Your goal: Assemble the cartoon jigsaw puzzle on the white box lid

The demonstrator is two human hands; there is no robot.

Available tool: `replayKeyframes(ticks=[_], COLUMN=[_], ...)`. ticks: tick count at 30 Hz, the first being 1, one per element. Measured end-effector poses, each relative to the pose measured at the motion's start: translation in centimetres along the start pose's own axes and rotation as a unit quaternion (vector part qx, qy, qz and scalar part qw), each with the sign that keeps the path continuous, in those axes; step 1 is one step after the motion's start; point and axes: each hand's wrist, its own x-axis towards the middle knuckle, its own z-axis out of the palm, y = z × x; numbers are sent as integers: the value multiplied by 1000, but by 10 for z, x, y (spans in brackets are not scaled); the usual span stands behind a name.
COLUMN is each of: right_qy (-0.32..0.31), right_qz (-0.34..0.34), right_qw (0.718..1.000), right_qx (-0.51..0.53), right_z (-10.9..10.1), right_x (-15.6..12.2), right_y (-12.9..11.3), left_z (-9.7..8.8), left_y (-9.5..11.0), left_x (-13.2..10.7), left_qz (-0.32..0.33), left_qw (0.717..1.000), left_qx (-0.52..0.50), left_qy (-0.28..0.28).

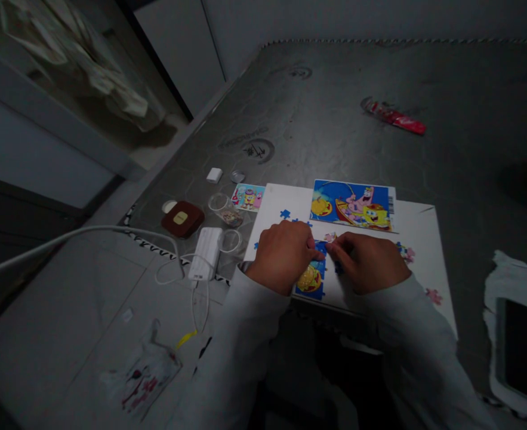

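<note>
A partly joined jigsaw puzzle (310, 282) with a burger on blue lies on a white board (281, 203). My left hand (283, 254) is closed, its fingertips and thumb pressed on the puzzle's upper part. At the puzzle's upper right edge, my right hand (370, 260) pinches a small blue jigsaw piece, mostly hidden by the fingers. Behind both hands lies a picture card (353, 206) with cartoon figures in a boat. Loose pieces are scattered around: a blue piece (285, 213) on the left, pink pieces (434, 296) on the right.
Left of the board are a small cartoon card (248, 197), a clear plastic cup (228, 214), a brown case (182, 219) and a white power bank (206, 254) with cables. A red wrapper (397, 118) lies far back. A dark-screened device (523, 346) rests at right.
</note>
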Motion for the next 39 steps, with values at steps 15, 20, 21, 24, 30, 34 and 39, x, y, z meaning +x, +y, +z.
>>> replayKeyframes(ticks=[15,20,21,24,30,34,39], right_qy=[49,55,56,65,74,85,84], right_qz=[6,9,12,11,-21,-46,3], right_qw=[999,998,998,998,997,995,996], right_qx=[2,7,8,12,17,14,-7], right_z=[9,8,8,9,6,3,-6], right_x=[1,1,2,3,3,1,-4], right_y=[2,-3,-4,-5,-3,2,15], left_z=[-5,-4,-4,-4,-6,-5,-11], left_y=[4,4,4,4,6,6,-1], left_x=[-3,-1,-1,-2,-4,-4,-9], left_qz=[-6,-10,-10,-9,-9,-5,0], left_qw=[999,999,999,999,999,999,997], left_qx=[32,32,33,32,39,39,51], left_qy=[-11,-4,-4,-3,-7,-7,54])
